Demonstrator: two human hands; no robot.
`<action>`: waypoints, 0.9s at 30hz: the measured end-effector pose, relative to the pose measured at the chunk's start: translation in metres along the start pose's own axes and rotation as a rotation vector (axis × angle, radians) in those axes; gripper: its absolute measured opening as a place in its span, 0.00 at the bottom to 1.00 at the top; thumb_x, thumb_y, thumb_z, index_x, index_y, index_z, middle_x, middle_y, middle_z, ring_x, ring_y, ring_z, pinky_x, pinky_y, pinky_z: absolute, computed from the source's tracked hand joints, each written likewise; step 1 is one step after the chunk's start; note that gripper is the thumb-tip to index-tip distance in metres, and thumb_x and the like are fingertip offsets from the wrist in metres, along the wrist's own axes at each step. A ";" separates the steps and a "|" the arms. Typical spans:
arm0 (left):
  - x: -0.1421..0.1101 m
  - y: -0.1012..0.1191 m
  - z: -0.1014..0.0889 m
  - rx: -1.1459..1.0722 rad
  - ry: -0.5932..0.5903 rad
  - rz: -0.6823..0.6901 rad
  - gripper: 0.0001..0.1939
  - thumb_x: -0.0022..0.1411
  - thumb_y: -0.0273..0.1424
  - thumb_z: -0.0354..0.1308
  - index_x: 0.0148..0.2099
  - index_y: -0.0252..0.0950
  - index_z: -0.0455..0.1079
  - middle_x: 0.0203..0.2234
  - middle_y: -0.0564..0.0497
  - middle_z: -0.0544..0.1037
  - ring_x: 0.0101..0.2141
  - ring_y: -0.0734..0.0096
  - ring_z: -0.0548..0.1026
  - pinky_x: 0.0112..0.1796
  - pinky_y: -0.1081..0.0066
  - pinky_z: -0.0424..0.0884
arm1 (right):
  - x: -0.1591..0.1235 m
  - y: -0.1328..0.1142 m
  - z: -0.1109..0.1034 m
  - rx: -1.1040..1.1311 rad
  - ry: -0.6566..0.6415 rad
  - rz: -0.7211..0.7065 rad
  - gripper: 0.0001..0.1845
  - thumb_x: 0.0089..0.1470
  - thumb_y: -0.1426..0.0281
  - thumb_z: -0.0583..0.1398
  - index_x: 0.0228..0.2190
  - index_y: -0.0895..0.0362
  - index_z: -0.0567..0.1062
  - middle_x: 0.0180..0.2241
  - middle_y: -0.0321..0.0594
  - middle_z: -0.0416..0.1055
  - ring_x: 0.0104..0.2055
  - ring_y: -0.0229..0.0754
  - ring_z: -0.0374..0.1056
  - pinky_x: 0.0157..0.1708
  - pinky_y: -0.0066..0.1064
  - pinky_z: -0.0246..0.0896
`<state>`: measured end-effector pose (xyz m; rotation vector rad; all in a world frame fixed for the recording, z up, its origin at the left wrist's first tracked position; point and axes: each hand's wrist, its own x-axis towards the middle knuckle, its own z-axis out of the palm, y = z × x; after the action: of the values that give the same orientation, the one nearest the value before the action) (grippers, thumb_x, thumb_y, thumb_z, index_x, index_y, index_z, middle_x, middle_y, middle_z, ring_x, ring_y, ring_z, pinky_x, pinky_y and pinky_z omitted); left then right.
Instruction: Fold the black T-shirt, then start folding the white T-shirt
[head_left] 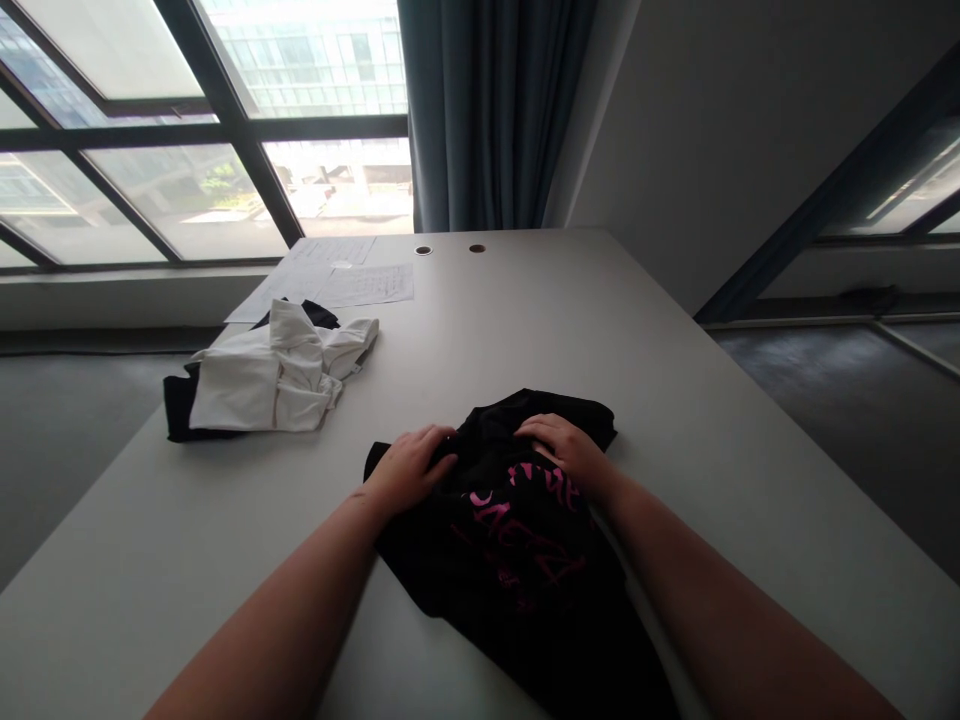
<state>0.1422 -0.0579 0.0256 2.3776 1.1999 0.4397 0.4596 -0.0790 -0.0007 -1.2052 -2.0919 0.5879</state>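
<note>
Washed-out glare from upper-left windows (240, 127), dimness toward the right.

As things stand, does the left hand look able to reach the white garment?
Probably yes, with some stretch: the left hand is on the black garment, but the white garment lies ahead and to the left, with only tabletop showing between the two garments.

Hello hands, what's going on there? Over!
Left hand, right hand: both on black garment. Rumpled, pink lettering showing. White garment farther left, apart.
</note>
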 end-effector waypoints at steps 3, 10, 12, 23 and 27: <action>0.001 -0.001 -0.001 -0.039 -0.031 0.002 0.17 0.73 0.40 0.53 0.59 0.42 0.71 0.53 0.46 0.80 0.53 0.58 0.78 0.56 0.56 0.71 | 0.000 0.000 -0.001 -0.001 -0.011 -0.004 0.20 0.56 0.78 0.56 0.45 0.51 0.81 0.48 0.44 0.78 0.51 0.50 0.72 0.56 0.48 0.67; 0.003 -0.003 0.002 -0.028 -0.028 -0.032 0.17 0.72 0.38 0.54 0.59 0.41 0.71 0.54 0.46 0.80 0.55 0.56 0.77 0.58 0.55 0.71 | 0.002 -0.004 -0.002 0.022 0.003 0.014 0.17 0.56 0.77 0.57 0.43 0.51 0.81 0.46 0.43 0.78 0.49 0.49 0.72 0.54 0.47 0.67; 0.003 -0.003 0.002 -0.024 -0.028 -0.037 0.17 0.72 0.38 0.54 0.59 0.41 0.71 0.54 0.46 0.80 0.56 0.56 0.77 0.58 0.55 0.70 | 0.002 -0.007 -0.003 0.038 0.021 0.023 0.17 0.57 0.75 0.58 0.45 0.51 0.80 0.46 0.42 0.78 0.49 0.49 0.72 0.53 0.45 0.66; 0.001 -0.009 0.006 -0.136 0.125 -0.048 0.16 0.69 0.35 0.55 0.57 0.42 0.68 0.47 0.48 0.81 0.48 0.59 0.80 0.51 0.59 0.74 | 0.001 0.002 -0.006 -0.099 -0.131 0.014 0.25 0.67 0.54 0.57 0.23 0.55 0.74 0.25 0.38 0.72 0.31 0.41 0.64 0.37 0.35 0.57; -0.002 -0.014 0.007 -0.221 0.383 -0.124 0.13 0.68 0.35 0.55 0.54 0.42 0.65 0.41 0.51 0.78 0.40 0.65 0.78 0.46 0.63 0.75 | 0.001 0.007 -0.006 -0.128 -0.153 -0.044 0.20 0.68 0.55 0.57 0.39 0.54 0.82 0.44 0.46 0.79 0.47 0.50 0.70 0.49 0.40 0.61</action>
<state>0.1354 -0.0540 0.0122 2.0745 1.3703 0.9655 0.4676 -0.0745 -0.0010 -1.2148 -2.3086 0.5484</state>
